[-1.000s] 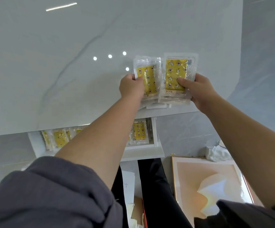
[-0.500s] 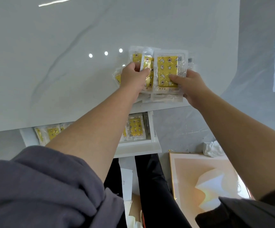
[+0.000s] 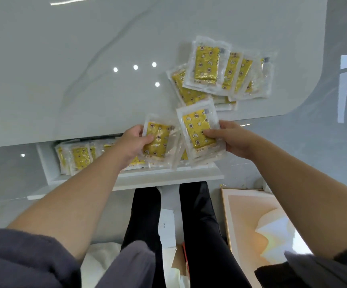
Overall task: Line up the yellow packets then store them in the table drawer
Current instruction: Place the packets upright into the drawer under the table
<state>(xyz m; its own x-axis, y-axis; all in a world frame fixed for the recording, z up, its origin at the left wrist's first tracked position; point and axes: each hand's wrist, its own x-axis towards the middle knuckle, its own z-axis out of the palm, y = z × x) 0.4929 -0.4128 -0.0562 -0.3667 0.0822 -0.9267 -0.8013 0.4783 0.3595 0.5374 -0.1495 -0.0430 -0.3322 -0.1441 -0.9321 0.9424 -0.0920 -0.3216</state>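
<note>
**Over the open drawer, both hands hold yellow packets**

Above the drawer (image 3: 127,179), which juts out under the table's near edge, the left hand (image 3: 134,142) grips one yellow packet (image 3: 158,140), thumb on its face. At 3 o'clock from it, the right hand (image 3: 230,140) pinches a small stack (image 3: 198,132), tilted, overlapping the table (image 3: 64,80) edge. More packets (image 3: 77,156) stand along the drawer's left part; the hands cover its right part. At 12 o'clock, a loose fanned pile (image 3: 220,73) lies near the table's rounded right corner; the glossy top toward 10 o'clock is bare. Below sit dark-trousered legs (image 3: 197,221) and, at 4 o'clock, a framed picture (image 3: 258,225) on the floor. Packet print is too small to read.
</note>
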